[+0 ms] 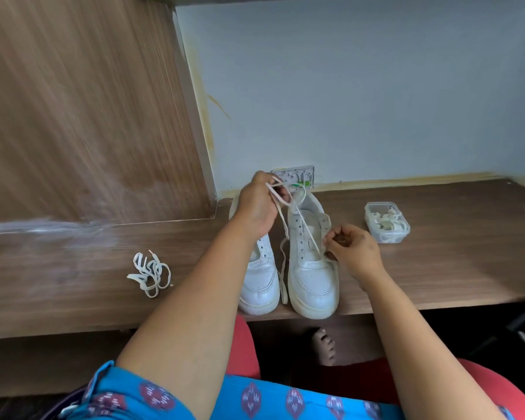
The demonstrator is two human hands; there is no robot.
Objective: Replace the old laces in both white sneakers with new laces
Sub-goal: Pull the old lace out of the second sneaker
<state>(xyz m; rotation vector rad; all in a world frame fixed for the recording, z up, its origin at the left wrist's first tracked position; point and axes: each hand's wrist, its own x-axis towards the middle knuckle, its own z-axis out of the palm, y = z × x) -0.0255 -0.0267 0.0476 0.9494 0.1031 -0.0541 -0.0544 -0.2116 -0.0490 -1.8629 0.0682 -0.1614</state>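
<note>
White sneakers (311, 268): pair, toes toward the person, at the wooden ledge's (452, 268) front edge for reach. Lace (285, 228): left hand (259, 207) grips it raised, apparently drawing it free; right hand (350, 248) pinches at the right shoe's eyelets, steadying. Loose laces (150, 272) set aside left; plastic box (387, 222) of laces right.

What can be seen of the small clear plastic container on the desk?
The small clear rectangular plastic container with rounded corners sits upright on the brown wooden desk, right of the two white sneakers and beyond the right hand. No lid is visible on it. Pale coiled strips, probably laces, lie inside. Nothing but the desk touches it.
</note>
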